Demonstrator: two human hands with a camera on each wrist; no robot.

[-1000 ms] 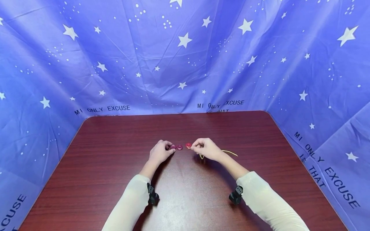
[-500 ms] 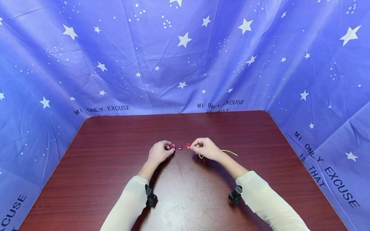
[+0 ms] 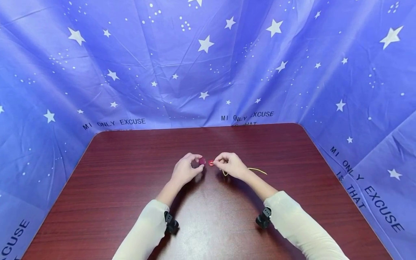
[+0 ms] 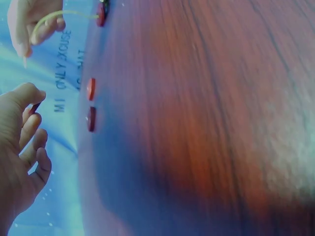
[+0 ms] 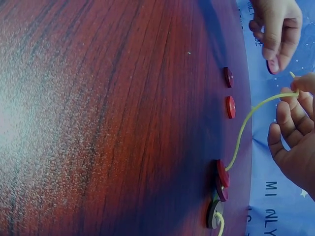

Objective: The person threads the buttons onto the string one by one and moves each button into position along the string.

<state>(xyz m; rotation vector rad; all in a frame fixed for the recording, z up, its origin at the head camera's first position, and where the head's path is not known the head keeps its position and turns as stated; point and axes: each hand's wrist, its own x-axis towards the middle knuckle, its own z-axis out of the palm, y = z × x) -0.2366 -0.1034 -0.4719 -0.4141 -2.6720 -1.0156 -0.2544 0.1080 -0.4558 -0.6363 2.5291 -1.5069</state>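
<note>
My left hand [image 3: 186, 169] pinches a dark red button [image 5: 271, 67] between thumb and forefinger, raised off the table. Across a small gap, my right hand [image 3: 232, 166] pinches a yellow cord [image 5: 239, 129] close to its tip, which points towards that button. Further along, the cord runs through several strung buttons lying on the table, among them a red one [image 5: 223, 173] and a blackish one [image 5: 215, 214]. Two loose buttons lie below the hands, one bright red [image 4: 91, 89] and one dark red [image 4: 91, 119]. The held button overlaps the dark red one in the head view.
The brown wooden table [image 3: 130, 202] reaches back to a blue star-patterned curtain [image 3: 169, 65], which also hangs along both sides. A loose tail of the yellow cord [image 3: 258, 170] lies to the right of the right wrist. Each wrist wears a black camera [image 3: 170, 223].
My left hand has lifted the dark red button from the table and carried it right, nearer the cord tip. The right hand has stayed almost in place with the cord.
</note>
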